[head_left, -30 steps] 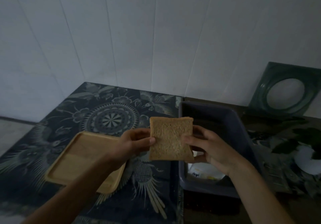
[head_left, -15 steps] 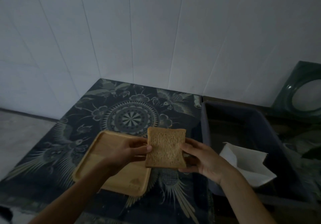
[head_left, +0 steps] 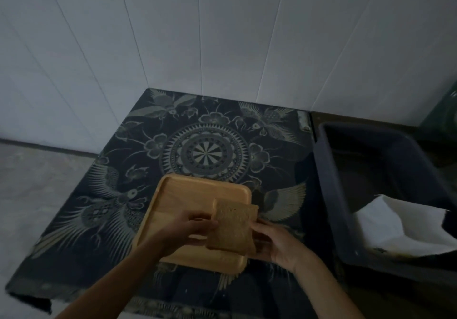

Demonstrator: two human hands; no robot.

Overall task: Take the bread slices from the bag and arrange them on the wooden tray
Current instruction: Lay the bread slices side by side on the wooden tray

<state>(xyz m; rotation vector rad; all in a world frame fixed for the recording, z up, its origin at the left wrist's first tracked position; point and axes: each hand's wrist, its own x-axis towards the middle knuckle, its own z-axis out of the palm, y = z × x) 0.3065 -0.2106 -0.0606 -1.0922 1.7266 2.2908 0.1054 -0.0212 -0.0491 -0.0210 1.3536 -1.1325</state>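
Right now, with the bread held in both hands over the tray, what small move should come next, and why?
Probably lower the bread slices flat onto the wooden tray and let go. The left hand and right hand pinch them by the edges above the tray's right part, and the rest of the tray looks bare.

Wooden tray (head_left: 188,195): on the surface (head_left: 138,150), toward its near edge, right of centre.
Bread slices (head_left: 232,229): over the tray's right near corner, held between both hands, overhanging the tray's right edge; whether they touch the tray cannot be told.
Left hand (head_left: 190,232): left of the slices, over the tray.
Right hand (head_left: 277,242): right of the slices, past the tray's right edge.
Bin (head_left: 346,219): beside the surface's right edge.
Bag (head_left: 395,229): inside the bin, at its near end.
Wall (head_left: 222,34): behind the surface's far edge.
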